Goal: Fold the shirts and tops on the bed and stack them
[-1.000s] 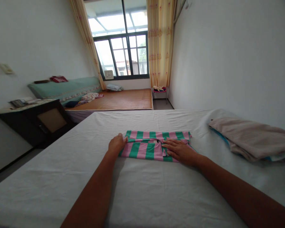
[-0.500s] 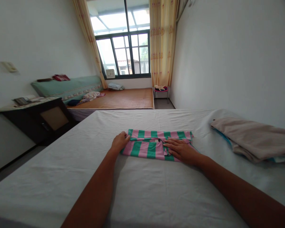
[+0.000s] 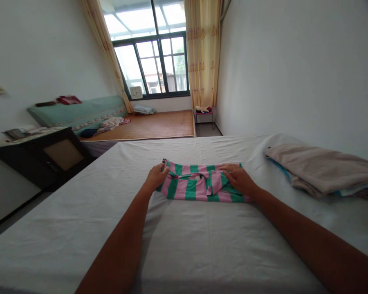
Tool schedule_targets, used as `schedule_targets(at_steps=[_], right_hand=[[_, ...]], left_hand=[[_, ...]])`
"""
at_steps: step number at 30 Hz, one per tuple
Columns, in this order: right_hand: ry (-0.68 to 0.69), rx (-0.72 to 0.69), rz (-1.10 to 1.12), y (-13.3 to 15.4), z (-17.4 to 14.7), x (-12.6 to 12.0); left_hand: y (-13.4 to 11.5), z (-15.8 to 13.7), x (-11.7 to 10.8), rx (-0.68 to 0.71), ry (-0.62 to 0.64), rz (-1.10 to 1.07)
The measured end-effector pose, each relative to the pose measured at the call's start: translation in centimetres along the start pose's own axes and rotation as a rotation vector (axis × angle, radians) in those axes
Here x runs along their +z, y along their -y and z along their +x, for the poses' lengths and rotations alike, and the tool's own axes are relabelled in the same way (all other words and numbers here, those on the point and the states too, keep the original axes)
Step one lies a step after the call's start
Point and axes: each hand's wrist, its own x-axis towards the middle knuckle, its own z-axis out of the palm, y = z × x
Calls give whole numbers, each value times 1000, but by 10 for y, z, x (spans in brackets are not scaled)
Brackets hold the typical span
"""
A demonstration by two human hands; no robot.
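A folded shirt (image 3: 190,188) with pink and green stripes lies across the white bed sheet in front of me. Its long sides are turned in toward the middle, and a collar-like flap shows right of centre. My left hand (image 3: 157,176) pinches the shirt's left end, where the cloth is slightly raised off the sheet. Resting on the right end, my right hand (image 3: 238,179) has its fingers stretched out over the stripes. Part of the shirt's right edge is hidden under that hand.
A stack of folded clothes (image 3: 322,165), beige on top, lies on the right of the sheet (image 3: 184,245). Beyond stand another bed (image 3: 162,124) with a brown mat, a dark cabinet (image 3: 61,153) at left and a small stool (image 3: 204,113) below the curtain.
My left hand has lifted the shirt's left end a little. My right hand has slid from the collar flap toward the right end. The view has shifted slightly.
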Motion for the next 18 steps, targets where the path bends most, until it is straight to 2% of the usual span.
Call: schedule_targets(at_steps=[7,13,18], right_hand=[[45,-51,-11,5,-2,1],[32,-32,6,6,-1,-6],[39,-49,6,7,-1,-8]], left_hand=[[-37,-6,30,112,122,-186],[-58,-8,50,194,164,-147],[-66,-13,67,193,243,-187]])
